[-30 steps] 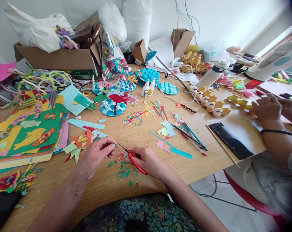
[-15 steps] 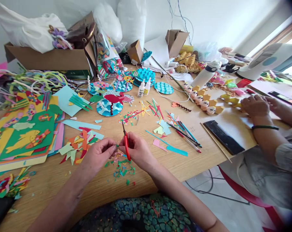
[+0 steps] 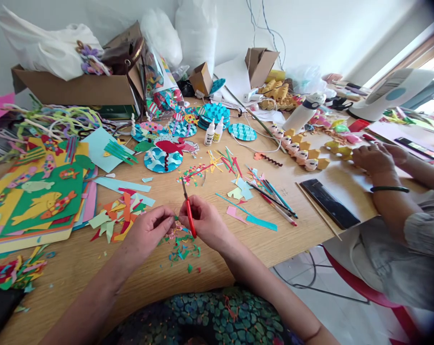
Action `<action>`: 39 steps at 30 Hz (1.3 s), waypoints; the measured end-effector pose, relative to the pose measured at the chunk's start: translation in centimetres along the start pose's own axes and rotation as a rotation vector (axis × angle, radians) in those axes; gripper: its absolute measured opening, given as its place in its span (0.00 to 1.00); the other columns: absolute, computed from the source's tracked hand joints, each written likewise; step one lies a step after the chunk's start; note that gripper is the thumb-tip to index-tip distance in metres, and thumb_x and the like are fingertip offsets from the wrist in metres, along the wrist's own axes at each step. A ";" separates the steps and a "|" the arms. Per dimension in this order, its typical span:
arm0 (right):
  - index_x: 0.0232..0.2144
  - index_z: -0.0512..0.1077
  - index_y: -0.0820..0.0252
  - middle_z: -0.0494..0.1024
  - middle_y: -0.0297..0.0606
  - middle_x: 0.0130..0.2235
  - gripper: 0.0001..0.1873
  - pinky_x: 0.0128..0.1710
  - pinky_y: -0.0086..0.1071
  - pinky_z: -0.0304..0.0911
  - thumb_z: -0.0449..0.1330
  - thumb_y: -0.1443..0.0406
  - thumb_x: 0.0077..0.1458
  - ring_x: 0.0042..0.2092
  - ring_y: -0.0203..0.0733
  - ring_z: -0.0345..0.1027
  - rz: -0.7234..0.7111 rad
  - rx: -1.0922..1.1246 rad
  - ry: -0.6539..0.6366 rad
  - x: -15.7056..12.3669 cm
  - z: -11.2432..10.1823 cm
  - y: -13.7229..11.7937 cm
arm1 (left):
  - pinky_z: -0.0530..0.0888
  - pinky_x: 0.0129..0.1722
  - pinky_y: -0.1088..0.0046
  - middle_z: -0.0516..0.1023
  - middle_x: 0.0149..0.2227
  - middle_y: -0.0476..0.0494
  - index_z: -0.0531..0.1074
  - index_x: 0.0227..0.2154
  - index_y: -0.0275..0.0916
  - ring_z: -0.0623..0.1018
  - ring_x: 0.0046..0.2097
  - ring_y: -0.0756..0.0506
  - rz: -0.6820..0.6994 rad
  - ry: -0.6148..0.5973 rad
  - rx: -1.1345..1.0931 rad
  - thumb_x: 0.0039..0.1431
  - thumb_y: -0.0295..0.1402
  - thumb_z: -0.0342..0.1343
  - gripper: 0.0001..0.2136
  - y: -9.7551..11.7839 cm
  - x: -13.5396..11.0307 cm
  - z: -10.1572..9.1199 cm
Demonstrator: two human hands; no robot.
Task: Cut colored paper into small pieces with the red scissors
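My right hand point(image 3: 204, 221) is closed round red-handled scissors point(image 3: 190, 215), whose dark blades point away from me. Between the fingertips of both hands shows a tiny piece of green paper point(image 3: 176, 218). My left hand point(image 3: 154, 229) pinches it from the left, thumb against forefinger. Under the hands lie green and blue paper snippets point(image 3: 182, 249) scattered on the wooden table point(image 3: 130, 297). To the left of my left hand is a heap of orange, red and pale green scraps point(image 3: 125, 211). A blue paper disc with a wave pattern point(image 3: 155, 162) lies beyond the scissors.
Two glue bottles point(image 3: 209, 133) stand at the back. Colored pens point(image 3: 274, 201), a wooden stick point(image 3: 317, 211) and a black phone point(image 3: 330, 203) lie to the right. Another person's hands point(image 3: 373, 158) work by egg-carton pieces. Paper sheets with fish cut-outs point(image 3: 40, 201) are stacked at left.
The view has shifted slightly. My hands stay close together in nearly the same pose, scissors still in the right one. The other person's hands have barely moved.
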State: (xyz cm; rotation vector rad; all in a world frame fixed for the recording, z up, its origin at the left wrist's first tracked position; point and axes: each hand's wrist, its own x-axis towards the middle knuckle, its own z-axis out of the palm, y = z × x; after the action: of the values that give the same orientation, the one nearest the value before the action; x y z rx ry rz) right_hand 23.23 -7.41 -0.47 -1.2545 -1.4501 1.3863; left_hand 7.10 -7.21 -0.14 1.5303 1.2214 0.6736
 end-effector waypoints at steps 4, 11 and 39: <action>0.24 0.60 0.59 0.62 0.26 0.22 0.12 0.24 0.24 0.54 0.61 0.62 0.42 0.25 0.30 0.56 0.027 0.136 -0.058 0.1 -0.5 -0.4 | 0.68 0.25 0.75 0.73 0.23 0.49 0.72 0.26 0.40 0.71 0.26 0.47 -0.037 0.000 -0.063 0.50 0.39 0.53 0.09 0.6 0.0 -0.6; 0.24 0.61 0.60 0.62 0.26 0.22 0.06 0.23 0.24 0.48 0.57 0.67 0.47 0.24 0.29 0.54 -0.094 -0.273 -0.183 0.5 -1.3 -0.9 | 0.66 0.29 0.75 0.75 0.26 0.49 0.74 0.25 0.41 0.73 0.30 0.46 0.099 -0.114 0.232 0.51 0.33 0.52 0.07 1.4 0.7 -1.2; 0.25 0.63 0.60 0.62 0.26 0.22 0.08 0.23 0.24 0.45 0.56 0.62 0.52 0.24 0.29 0.52 -0.082 -0.363 -0.074 -1.2 -1.7 -0.7 | 0.66 0.25 0.77 0.68 0.20 0.53 0.71 0.24 0.39 0.67 0.25 0.50 -0.044 0.168 -0.160 0.47 0.35 0.56 0.05 0.9 -0.3 -0.7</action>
State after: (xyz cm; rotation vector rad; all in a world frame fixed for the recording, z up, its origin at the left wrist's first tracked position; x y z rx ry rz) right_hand 25.01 -8.09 0.51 -1.3568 -1.8434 1.1595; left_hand 6.75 -7.18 0.92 1.3322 1.2894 0.8634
